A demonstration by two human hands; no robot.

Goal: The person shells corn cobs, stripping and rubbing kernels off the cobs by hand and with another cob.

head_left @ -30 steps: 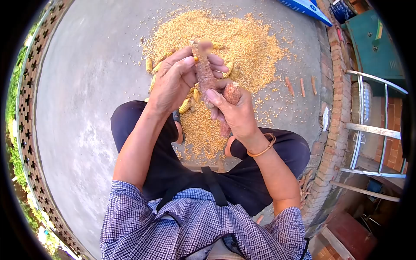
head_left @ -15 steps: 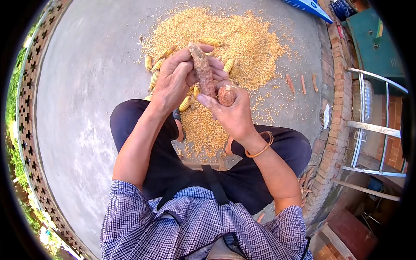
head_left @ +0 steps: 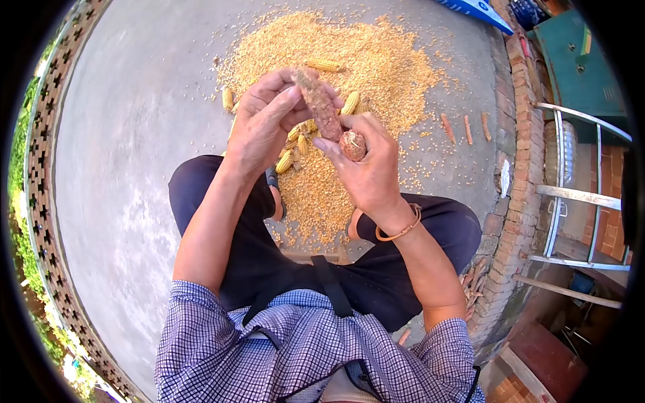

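Observation:
My left hand (head_left: 263, 121) is closed around the upper part of a reddish, mostly bare corn cob (head_left: 317, 104), its thumb lying against the side. My right hand (head_left: 368, 161) grips a second reddish cob (head_left: 353, 145), whose rounded end points up toward me. The two cobs touch near my right thumb. Below and beyond the hands are several yellow corn ears (head_left: 285, 161), partly hidden by my fingers. Loose corn kernels (head_left: 316, 208) cover the ground between my feet.
A wide heap of kernels (head_left: 376, 57) spreads on the concrete floor (head_left: 121, 168). Several bare cobs (head_left: 468, 129) lie to the right, near a brick edge (head_left: 521, 181). A metal ladder (head_left: 578, 195) and a green cabinet (head_left: 583, 64) stand beyond it. A blue sack (head_left: 477, 12) is at the top.
My left hand has shifted slightly, its thumb now further up the cob. My right fingers have curled in more, and the two cobs have moved slightly right and down.

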